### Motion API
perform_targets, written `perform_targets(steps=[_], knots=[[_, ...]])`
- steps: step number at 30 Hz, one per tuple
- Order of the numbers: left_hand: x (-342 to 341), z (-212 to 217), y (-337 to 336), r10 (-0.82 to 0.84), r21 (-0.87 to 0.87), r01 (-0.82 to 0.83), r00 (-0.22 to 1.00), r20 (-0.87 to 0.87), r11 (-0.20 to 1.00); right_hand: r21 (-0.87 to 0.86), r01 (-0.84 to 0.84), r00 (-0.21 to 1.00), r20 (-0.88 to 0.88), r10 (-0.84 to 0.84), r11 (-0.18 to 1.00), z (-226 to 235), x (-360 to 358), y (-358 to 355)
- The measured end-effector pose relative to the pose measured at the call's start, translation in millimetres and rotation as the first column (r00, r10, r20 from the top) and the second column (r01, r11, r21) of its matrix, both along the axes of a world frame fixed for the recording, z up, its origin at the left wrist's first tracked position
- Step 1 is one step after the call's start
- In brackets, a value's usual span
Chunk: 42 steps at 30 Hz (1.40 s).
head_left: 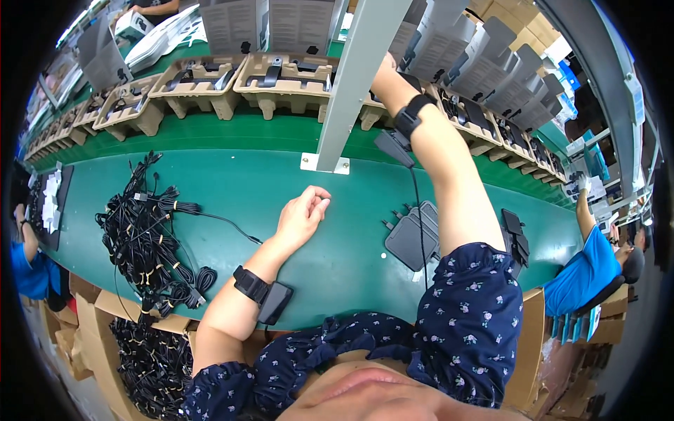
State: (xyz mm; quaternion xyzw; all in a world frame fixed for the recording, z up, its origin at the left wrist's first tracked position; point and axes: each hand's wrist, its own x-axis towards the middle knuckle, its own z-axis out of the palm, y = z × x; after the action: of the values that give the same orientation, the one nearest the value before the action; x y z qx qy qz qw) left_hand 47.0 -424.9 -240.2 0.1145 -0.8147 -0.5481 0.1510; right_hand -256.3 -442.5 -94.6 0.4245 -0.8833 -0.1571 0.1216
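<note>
My left hand [303, 214] rests on the green bench, its fingers loosely curled in, and nothing shows in them. To its left lies a large tangled heap of bundled black cables [144, 238]; one loose cable end reaches toward my left wrist. My right arm stretches far forward to the moulded brown trays. Most of my right hand [386, 64] is hidden behind the grey metal post [361, 84], so its fingers do not show. Beside my right forearm, several flat black plug-in power adapters [411, 238] lie on the bench.
Open trays [281, 83] holding black parts line the raised green ledge, with grey printed boxes [302, 24] behind. More dark flat pieces [516, 235] lie right of my arm. A carton of cables [151, 365] stands below left. Co-workers in blue [579, 270] flank both sides.
</note>
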Motion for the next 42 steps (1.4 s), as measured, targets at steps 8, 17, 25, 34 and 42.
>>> perform_targets(steps=[8,17,25,34,42], knots=[[-17,4,9,-0.05,-0.001,0.05,0.999,-0.022,0.999,-0.655,0.121,0.991,0.129,-0.048,0.746,-64,-63,10],[-3,0,1,-0.005,-0.009,0.005,1.0,0.004,1.0,-0.385,0.066,0.998,0.007,-0.069,0.92,-27,6,24],[2,0,-1,0.004,-0.029,-0.003,0.999,0.033,1.0,-0.354,0.089,0.992,-0.048,-0.113,0.931,-39,0,14],[-4,-2,-3,0.005,0.03,-0.005,1.0,0.018,1.0,-0.466,-0.172,0.96,-0.277,0.042,0.868,-66,-1,43],[-8,-2,-4,-0.036,0.063,0.036,0.999,-0.009,0.997,-0.633,-0.433,0.878,-0.459,0.139,0.642,-43,69,139]])
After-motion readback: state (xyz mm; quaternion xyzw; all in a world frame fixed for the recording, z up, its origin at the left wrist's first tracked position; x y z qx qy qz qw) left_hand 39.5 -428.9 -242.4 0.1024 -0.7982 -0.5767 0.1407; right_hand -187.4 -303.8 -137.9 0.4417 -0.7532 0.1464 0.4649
